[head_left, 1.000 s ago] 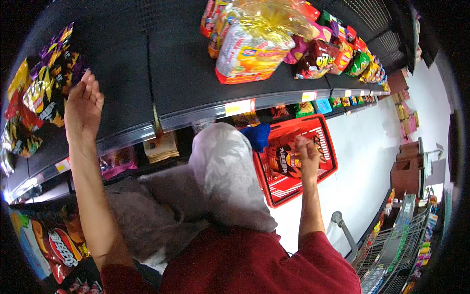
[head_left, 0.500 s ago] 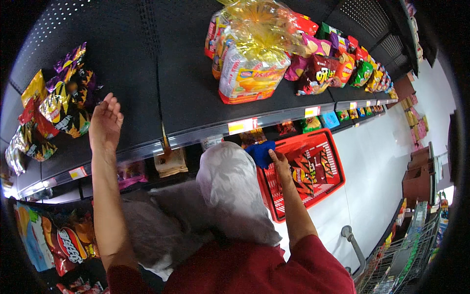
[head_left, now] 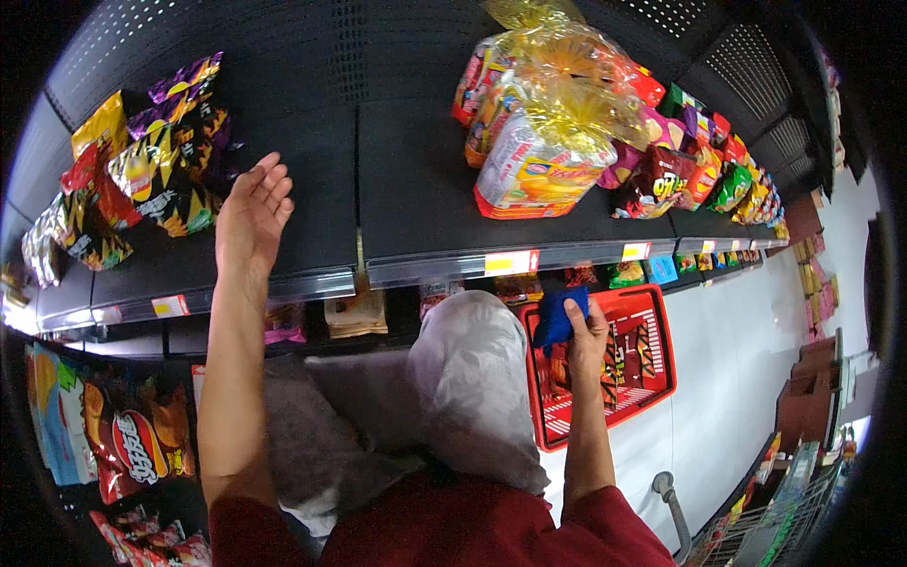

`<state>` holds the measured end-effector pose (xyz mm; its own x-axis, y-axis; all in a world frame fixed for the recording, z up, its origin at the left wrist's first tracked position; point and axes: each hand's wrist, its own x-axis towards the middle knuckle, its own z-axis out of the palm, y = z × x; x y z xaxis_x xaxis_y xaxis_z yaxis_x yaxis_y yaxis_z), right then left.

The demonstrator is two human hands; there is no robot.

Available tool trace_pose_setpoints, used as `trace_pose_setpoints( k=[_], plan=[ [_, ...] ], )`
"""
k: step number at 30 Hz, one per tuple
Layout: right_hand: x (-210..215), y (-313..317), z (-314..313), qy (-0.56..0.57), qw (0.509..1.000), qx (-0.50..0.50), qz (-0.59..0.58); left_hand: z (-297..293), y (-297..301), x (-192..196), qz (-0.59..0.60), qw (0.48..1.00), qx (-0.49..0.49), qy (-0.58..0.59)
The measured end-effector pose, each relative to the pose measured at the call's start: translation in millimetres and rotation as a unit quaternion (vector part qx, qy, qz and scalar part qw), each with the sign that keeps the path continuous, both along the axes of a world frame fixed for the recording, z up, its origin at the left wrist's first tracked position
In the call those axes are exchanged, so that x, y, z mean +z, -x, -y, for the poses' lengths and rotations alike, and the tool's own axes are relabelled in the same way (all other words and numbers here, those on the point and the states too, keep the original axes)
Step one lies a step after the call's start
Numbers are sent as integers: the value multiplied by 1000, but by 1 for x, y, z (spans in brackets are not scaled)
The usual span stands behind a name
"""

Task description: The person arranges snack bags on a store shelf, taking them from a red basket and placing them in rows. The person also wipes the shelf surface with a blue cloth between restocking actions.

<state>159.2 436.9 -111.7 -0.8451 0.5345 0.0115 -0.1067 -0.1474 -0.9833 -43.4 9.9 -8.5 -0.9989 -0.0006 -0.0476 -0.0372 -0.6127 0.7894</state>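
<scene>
My left hand [head_left: 253,213] is over the front part of the dark shelf, palm partly up, fingers loosely bent and apart, with nothing in it. Just left of it stands a group of black and gold snack bags [head_left: 161,180]; the fingers do not touch them. My right hand [head_left: 588,338] grips a folded blue cloth [head_left: 556,321] below the shelf edge. Under that hand a red shopping basket [head_left: 669,364] stands on the floor, with dark red and black snack bags [head_left: 619,364] inside. Hand and cloth hide part of its near side.
Clear-wrapped multipacks [head_left: 543,165] and a row of snack bags [head_left: 718,175] occupy the right of the shelf [head_left: 416,217]. More bags, including a large red one [head_left: 132,444], fill lower levels at left. A wire cart [head_left: 775,520] stands at lower right, near a grey bent pipe [head_left: 673,501].
The view has shifted, so shelf goods sit further right. My right hand has lifted the blue cloth, which now stands more upright over the basket's edge. My left hand stays open.
</scene>
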Motion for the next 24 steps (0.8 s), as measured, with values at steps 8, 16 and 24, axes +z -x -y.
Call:
trace_pose_setpoints(
  k=[8, 16, 24],
  plan=[
    [75, 86, 86, -493, 856, 133, -79, 3, -4, 10, 1, 1000, 18, -3],
    [85, 135, 153, -273, 855, 433, 84, 9, -7, 22, 6, 999, 44, -7],
    [70, 148, 170, -645, 684, 329, -94, 11, -10, 25, -13, 999, 33, -7]
  ],
)
